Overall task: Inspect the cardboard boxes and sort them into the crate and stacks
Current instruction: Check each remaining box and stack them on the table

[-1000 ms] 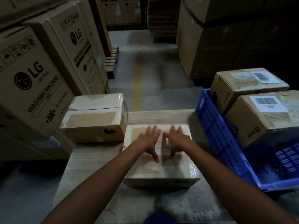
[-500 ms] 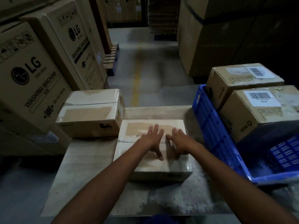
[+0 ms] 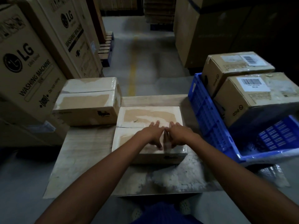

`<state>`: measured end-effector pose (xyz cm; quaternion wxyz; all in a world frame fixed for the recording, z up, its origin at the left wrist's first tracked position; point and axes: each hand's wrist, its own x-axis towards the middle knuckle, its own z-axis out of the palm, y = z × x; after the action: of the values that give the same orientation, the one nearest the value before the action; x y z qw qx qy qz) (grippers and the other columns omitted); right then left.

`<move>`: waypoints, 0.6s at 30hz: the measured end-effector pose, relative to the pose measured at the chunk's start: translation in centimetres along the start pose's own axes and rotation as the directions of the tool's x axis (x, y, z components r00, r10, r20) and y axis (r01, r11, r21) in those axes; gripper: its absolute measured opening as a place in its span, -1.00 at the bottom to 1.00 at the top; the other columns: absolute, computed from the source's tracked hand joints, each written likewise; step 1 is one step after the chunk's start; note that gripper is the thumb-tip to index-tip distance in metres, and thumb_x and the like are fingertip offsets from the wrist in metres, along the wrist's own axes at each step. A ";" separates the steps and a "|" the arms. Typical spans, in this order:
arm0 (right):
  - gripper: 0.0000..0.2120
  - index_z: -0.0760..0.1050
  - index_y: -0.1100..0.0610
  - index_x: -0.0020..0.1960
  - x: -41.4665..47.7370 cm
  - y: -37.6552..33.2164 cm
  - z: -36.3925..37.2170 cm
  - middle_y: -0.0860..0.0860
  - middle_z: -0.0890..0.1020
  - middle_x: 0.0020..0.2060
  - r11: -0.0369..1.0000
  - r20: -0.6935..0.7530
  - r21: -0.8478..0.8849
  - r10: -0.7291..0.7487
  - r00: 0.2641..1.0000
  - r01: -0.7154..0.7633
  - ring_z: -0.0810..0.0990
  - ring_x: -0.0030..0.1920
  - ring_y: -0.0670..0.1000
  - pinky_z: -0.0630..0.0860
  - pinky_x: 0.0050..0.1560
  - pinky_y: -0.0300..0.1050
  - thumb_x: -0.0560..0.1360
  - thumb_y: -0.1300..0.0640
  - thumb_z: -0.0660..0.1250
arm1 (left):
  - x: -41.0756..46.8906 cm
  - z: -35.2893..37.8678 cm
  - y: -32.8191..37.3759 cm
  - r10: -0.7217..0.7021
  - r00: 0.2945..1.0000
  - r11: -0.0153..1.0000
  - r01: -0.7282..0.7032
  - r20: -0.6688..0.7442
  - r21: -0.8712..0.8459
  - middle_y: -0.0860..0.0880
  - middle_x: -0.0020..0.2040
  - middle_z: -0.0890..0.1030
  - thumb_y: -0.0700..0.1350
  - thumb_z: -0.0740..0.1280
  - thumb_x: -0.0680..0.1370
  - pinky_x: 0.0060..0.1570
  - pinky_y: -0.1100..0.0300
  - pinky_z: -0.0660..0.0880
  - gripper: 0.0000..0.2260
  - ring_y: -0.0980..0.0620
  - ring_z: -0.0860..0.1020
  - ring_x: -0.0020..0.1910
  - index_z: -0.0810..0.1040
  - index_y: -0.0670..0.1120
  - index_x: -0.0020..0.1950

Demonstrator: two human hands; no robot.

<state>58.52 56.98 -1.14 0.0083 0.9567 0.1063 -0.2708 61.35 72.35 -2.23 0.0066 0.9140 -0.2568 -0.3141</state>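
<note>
Hands: left hand (image 3: 151,134) and right hand (image 3: 178,135) flat, fingers straight, gripping nothing, atop pale taped box (image 3: 145,115); probably testing its seam.
Crate: blue crate (image 3: 204,110) right of that box, handy for sorting.

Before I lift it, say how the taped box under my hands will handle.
Probably stiff: the taped box shows square edges under the left hand and right hand. Glossy top may be slippery. Low and wide, unlikely to tip.

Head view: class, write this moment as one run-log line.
step: inspect | left hand, right hand: flat on pale taped cardboard box on wooden table | blue plastic crate: two brown cardboard boxes
</note>
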 end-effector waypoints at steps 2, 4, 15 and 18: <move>-0.33 0.34 0.01 0.51 -0.6 -0.3 0.5 0.10 0.29 0.49 0.999 -0.018 0.037 0.012 1.000 -0.012 0.37 0.39 0.15 0.48 0.24 0.13 0.46 -0.03 0.50 | -0.6 0.6 0.3 0.017 1.000 1.000 -0.017 -0.021 -0.001 -0.15 0.64 -0.14 0.09 0.49 0.48 0.51 -0.17 0.17 -0.07 -0.22 -0.05 0.61 -0.04 -0.03 0.65; -0.51 0.42 0.01 0.43 -1.0 -0.8 1.7 0.10 0.33 0.46 0.996 -0.045 0.077 0.040 0.998 -0.036 0.38 0.39 0.15 0.47 0.23 0.12 0.52 0.08 0.42 | -1.1 1.7 0.6 0.017 0.998 1.000 -0.017 -0.056 -0.002 -0.14 0.64 -0.14 0.12 0.40 0.54 0.49 -0.16 0.18 -0.15 -0.20 -0.06 0.61 -0.04 -0.04 0.65; -0.61 0.54 -0.02 0.27 -1.6 -1.1 1.9 0.18 0.37 0.45 0.927 -0.121 0.368 0.122 0.985 -0.070 0.35 0.45 0.21 0.40 0.33 0.08 0.49 -0.09 0.45 | -1.4 2.2 -1.4 -0.058 0.975 0.997 0.046 -0.216 -0.061 -0.16 0.62 -0.25 0.24 0.27 0.58 0.52 -0.23 -0.04 -0.18 -0.22 -0.20 0.60 -0.14 0.02 0.64; -0.41 0.39 0.05 0.48 -1.2 -0.7 1.7 0.16 0.35 0.49 0.788 -0.201 0.607 0.279 0.939 -0.104 0.40 0.42 0.18 0.45 0.35 0.15 0.51 -0.05 0.45 | -1.4 1.5 -4.1 -0.304 0.868 0.944 0.217 -0.392 -0.250 -0.21 0.63 -0.13 0.25 0.27 0.58 0.51 -0.24 -0.09 -0.22 -0.27 -0.11 0.60 -0.03 -0.03 0.64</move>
<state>56.50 57.31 -1.95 -0.2750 0.9462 -0.0812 -0.1500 61.46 76.85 -3.31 0.1103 0.9813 -0.0904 -0.1292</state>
